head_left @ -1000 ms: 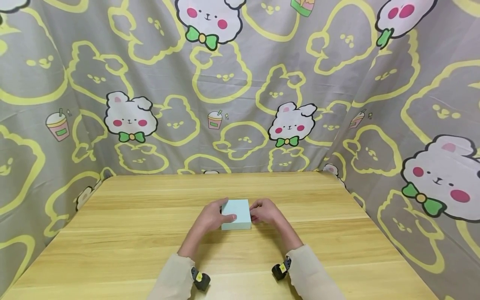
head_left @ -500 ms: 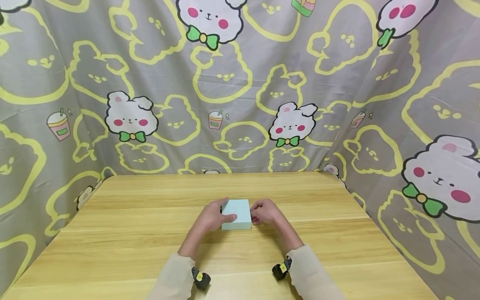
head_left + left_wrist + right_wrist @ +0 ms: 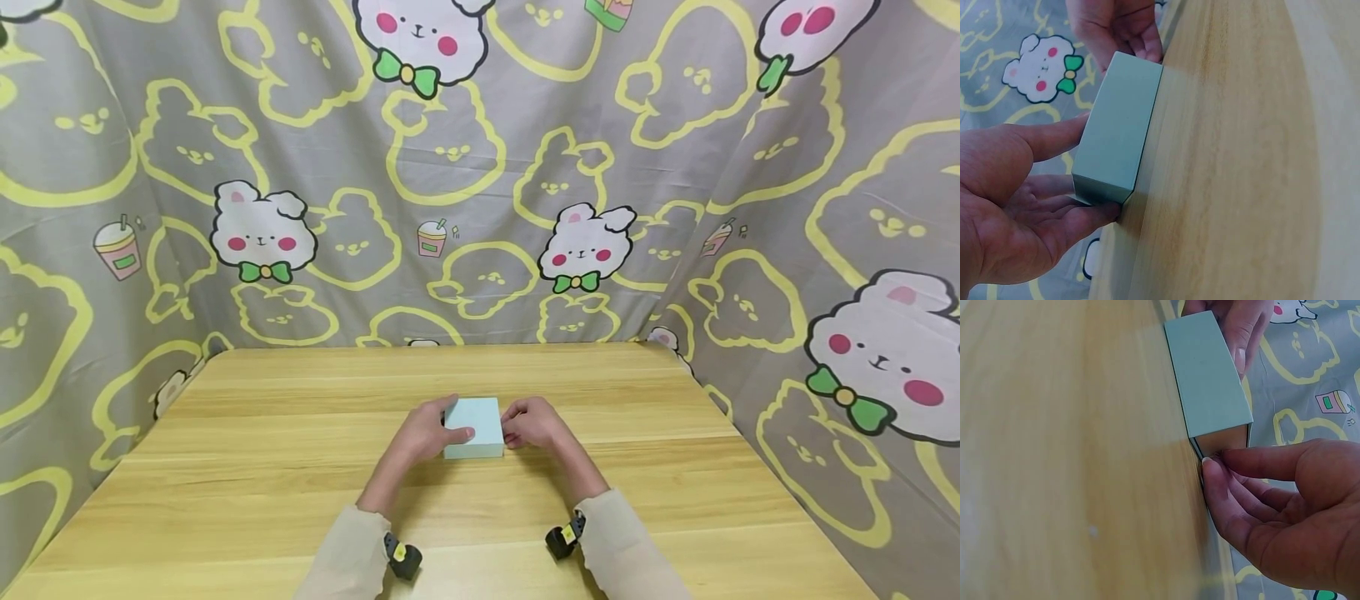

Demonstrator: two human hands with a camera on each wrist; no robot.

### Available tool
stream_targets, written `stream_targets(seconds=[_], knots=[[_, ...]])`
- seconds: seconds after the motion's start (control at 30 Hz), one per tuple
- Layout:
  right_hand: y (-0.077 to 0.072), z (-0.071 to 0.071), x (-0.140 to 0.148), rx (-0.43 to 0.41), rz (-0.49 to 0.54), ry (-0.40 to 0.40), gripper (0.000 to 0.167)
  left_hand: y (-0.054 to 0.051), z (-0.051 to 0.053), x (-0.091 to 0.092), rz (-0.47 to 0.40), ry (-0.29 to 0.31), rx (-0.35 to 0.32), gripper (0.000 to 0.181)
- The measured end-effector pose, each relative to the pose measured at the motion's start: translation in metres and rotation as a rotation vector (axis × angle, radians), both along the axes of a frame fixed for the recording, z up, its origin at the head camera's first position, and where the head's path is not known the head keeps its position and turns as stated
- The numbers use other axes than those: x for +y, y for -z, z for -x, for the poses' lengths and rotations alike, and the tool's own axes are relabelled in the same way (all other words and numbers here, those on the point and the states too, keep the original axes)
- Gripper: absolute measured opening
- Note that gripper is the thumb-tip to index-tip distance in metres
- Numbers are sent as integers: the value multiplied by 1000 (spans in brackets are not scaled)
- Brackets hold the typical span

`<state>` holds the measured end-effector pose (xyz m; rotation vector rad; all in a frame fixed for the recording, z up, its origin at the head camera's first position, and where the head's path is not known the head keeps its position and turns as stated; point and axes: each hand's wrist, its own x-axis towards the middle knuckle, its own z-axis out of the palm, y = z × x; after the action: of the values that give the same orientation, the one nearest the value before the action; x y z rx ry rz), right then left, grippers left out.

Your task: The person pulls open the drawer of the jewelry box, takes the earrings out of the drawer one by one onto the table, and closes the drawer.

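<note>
Your left hand [image 3: 425,429] clamps the box [image 3: 483,417] at its left end, thumb across the top — a firm hold without squashing should serve best. The box lies flat on the table [image 3: 315,467], between your hands. Your right hand [image 3: 532,423] pinches at its tan end [image 3: 1225,437], exactly what is hidden; make any pull straight and level, I'd say. That end faces right — the top looks near square, so I can't tell its long axis.

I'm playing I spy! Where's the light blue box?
In the head view, the light blue box is on the wooden table, below the picture's centre, between the left hand and the right hand.
</note>
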<state>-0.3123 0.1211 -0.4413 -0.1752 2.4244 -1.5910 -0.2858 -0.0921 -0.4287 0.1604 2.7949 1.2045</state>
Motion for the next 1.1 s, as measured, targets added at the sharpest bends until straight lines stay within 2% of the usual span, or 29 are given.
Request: stream_targets(seconds=[0.53, 0.73, 1.1], knots=[[-1, 2, 4, -12, 7, 35, 6, -2, -2, 0, 8, -12, 1, 75], [0, 3, 8, -14, 36, 28, 7, -2, -2, 0, -3, -12, -2, 75], [-2, 1, 18, -13, 26, 13, 9, -1, -2, 0, -15, -2, -3, 75]])
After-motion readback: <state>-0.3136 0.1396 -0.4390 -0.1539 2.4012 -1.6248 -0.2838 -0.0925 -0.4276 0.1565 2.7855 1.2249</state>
